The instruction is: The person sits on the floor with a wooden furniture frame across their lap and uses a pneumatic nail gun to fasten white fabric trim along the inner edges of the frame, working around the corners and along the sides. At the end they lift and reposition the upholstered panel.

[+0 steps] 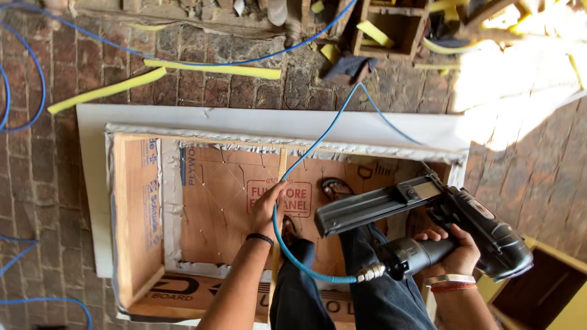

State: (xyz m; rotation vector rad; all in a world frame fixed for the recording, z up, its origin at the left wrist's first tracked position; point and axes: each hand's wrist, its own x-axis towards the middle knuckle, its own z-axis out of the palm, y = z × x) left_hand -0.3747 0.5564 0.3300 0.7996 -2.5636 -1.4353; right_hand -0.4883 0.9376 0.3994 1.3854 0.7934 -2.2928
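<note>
Black tool, blue hose, brown ply, yellow scraps on red brick.

My right hand (449,247) grips a black and dark grey pneumatic stapler (428,223) with a small red mark on its body; its air hose (318,146) is bright blue with a silvery coupling. My left wrist wears a black band (260,238), my right wrist a silver and a red bangle (451,282). The plywood panel (220,201), centre frame, is reddish brown with a diamond grid of lines and red printing, edged in pale grey fabric (171,208) inside a light wood frame (119,208). Yellow foam strips (107,90) lie at upper left on dull red brick paving (36,153). My trousers (379,293) are dark blue.
</note>
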